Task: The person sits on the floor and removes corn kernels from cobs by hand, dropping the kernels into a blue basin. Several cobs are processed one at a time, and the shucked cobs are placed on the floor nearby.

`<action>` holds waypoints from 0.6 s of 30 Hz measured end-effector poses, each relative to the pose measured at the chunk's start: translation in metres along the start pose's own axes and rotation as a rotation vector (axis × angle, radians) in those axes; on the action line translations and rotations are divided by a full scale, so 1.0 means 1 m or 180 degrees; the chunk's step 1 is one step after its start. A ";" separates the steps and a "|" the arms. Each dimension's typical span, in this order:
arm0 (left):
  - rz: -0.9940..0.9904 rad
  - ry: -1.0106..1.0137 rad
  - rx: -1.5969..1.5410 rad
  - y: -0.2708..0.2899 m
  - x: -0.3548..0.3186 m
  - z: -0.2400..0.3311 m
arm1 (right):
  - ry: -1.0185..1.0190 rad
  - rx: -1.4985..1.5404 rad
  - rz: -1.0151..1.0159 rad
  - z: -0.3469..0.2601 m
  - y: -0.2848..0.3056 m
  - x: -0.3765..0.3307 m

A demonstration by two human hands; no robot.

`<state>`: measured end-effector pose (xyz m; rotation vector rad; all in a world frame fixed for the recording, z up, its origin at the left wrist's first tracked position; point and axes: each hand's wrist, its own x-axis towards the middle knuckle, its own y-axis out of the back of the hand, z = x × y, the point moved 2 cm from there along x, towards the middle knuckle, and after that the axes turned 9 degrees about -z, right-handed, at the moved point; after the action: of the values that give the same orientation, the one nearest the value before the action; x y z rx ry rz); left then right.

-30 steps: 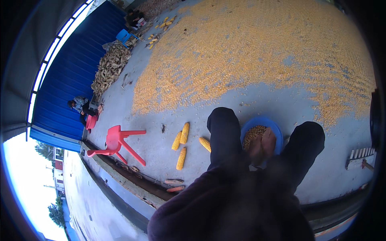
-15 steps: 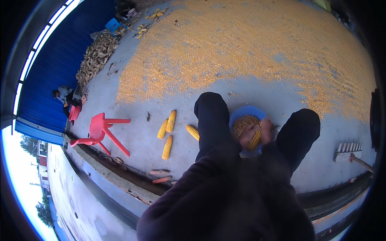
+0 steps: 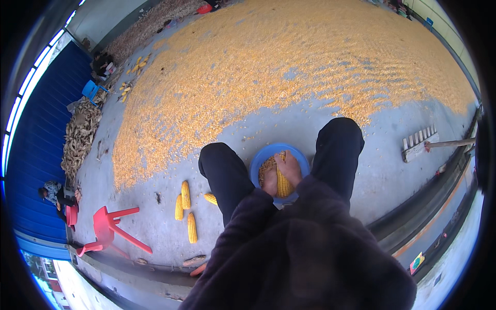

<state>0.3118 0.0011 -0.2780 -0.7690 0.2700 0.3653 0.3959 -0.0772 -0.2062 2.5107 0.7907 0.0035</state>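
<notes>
Between my knees stands a blue basin (image 3: pixel 305 158) with loose yellow kernels (image 3: pixel 267 166) inside. Over it I hold a yellow corn cob (image 3: pixel 283 187), its long side running nearly straight away from me. My right hand (image 3: pixel 290 168) is closed round the cob's far part from the right. My left hand (image 3: pixel 270 182) is closed against its left side, lower down, its fingers partly hidden. Left of my left leg, several whole cobs lie on the floor, among them one cob (image 3: pixel 192 228) nearest to me and another cob (image 3: pixel 210 198) partly behind my knee.
A wide layer of kernels (image 3: pixel 248 72) covers the floor ahead. At left are a red chair (image 3: pixel 106 227), a husk heap (image 3: pixel 79 135), a blue chair (image 3: pixel 91 90) and a seated person (image 3: pixel 51 192) by a red tub (image 3: pixel 72 215). A wooden rake (image 3: pixel 421 144) lies at right.
My view has turned, so the basin and the floor cobs sit further left and the far area shows more. The cob in my hands looks more upright; both hands stay on it.
</notes>
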 end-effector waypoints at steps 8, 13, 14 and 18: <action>0.0516 0.0074 -0.0735 -0.005 0.008 0.000 | 0.0192 0.0529 -0.0141 -0.003 0.003 0.003; -0.0533 -0.1025 0.0895 -0.005 -0.003 0.002 | 0.0326 0.0759 -0.0265 0.010 -0.002 0.002; -0.0651 -0.1052 0.1207 0.010 0.007 -0.008 | 0.0354 0.0670 -0.0284 0.004 0.000 0.001; -0.0762 -0.0975 0.1475 0.045 0.028 -0.026 | 0.0541 0.0810 0.0116 -0.002 -0.001 0.007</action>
<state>0.3153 0.0181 -0.3343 -0.2770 -0.0301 0.1780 0.4011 -0.0720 -0.2054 2.7942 0.8594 0.1388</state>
